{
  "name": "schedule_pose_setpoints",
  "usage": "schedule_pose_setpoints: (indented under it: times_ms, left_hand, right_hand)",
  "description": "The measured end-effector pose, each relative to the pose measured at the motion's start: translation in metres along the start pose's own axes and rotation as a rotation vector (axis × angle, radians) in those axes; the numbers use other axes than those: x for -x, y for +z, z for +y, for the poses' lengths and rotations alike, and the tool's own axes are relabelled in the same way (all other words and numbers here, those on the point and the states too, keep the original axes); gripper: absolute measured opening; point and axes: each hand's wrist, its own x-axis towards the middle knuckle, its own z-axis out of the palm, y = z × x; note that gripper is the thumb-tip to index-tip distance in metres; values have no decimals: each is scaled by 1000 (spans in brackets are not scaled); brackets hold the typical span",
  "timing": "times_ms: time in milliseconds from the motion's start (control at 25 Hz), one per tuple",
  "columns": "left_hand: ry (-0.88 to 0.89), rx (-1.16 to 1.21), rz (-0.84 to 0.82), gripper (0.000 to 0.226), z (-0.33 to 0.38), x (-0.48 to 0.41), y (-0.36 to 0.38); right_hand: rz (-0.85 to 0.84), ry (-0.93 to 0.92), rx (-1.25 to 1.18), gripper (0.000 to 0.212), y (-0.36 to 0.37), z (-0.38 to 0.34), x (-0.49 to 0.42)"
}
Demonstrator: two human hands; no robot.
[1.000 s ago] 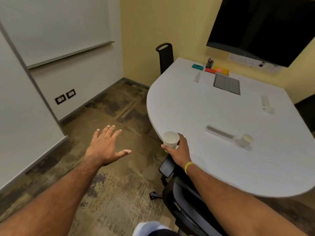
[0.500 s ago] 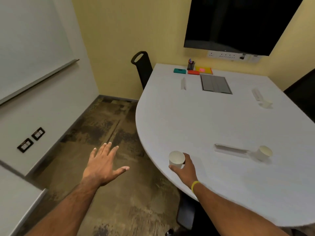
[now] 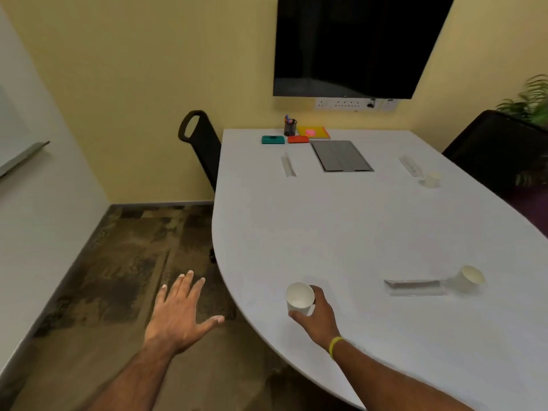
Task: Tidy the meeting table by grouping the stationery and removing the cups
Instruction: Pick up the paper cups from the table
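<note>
My right hand grips a white paper cup upright at the near left edge of the white meeting table. My left hand hovers open over the floor, left of the table, fingers spread. A second paper cup lies on its side at the near right, next to a clear ruler-like strip. A third cup stands at the far right. At the far end sit a pen holder, a teal case, a red case and a yellow notepad.
A grey cable hatch is set into the tabletop, with clear strips left and right of it. Black chairs stand at the far left and the right. A dark screen hangs on the yellow wall. A plant stands at the right.
The view has swung right and moved closer to the table. My right hand still holds the cup, now further in over the tabletop. My left hand stays open over the floor.
</note>
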Motion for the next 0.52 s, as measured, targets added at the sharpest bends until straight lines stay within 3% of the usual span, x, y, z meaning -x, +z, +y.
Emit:
schedule_pose_setpoints:
  times_ms: [280, 520]
  left_hand:
    - [202, -21, -22, 104, -72, -151, -22]
    - [365, 0, -54, 107, -87, -260, -28]
  right_hand:
    - [215, 71, -4, 69, 54, -62, -65]
    - [317, 144, -13, 67, 85, -84, -123]
